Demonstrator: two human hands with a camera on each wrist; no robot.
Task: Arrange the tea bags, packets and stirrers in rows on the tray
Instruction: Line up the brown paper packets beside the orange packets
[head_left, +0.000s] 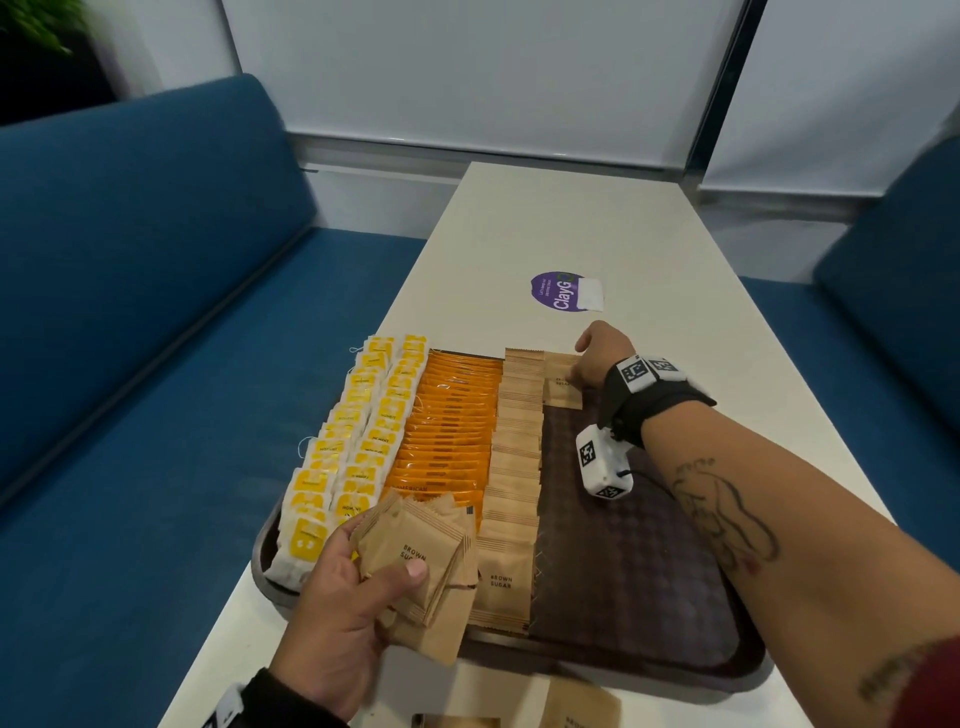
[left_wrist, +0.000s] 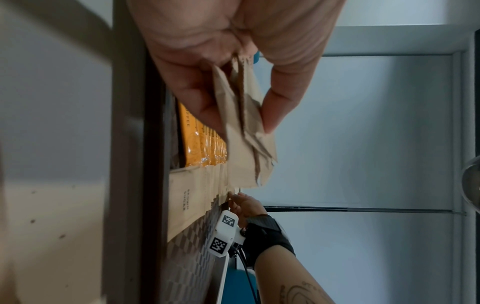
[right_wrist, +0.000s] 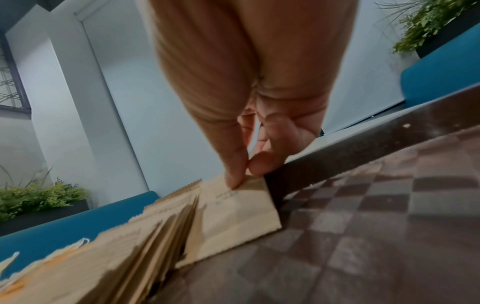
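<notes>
A dark brown tray (head_left: 639, 561) holds rows of yellow tea bags (head_left: 358, 441), orange packets (head_left: 452, 431) and brown sugar packets (head_left: 511, 467). My left hand (head_left: 353, 587) grips a fanned bunch of brown sugar packets (head_left: 415, 561) over the tray's near left corner; the bunch (left_wrist: 244, 131) shows between thumb and fingers in the left wrist view. My right hand (head_left: 597, 358) pinches one brown sugar packet (head_left: 561, 387) at the tray's far edge, at the head of a new row. In the right wrist view thumb and forefinger (right_wrist: 236, 174) hold that packet (right_wrist: 233, 218) by its top edge.
The tray sits on a white table (head_left: 597, 234) with a purple sticker (head_left: 558, 292) beyond it. Loose brown packets (head_left: 576, 706) lie on the table in front of the tray. Blue benches (head_left: 156, 312) flank both sides. The tray's right half shows bare patterned surface.
</notes>
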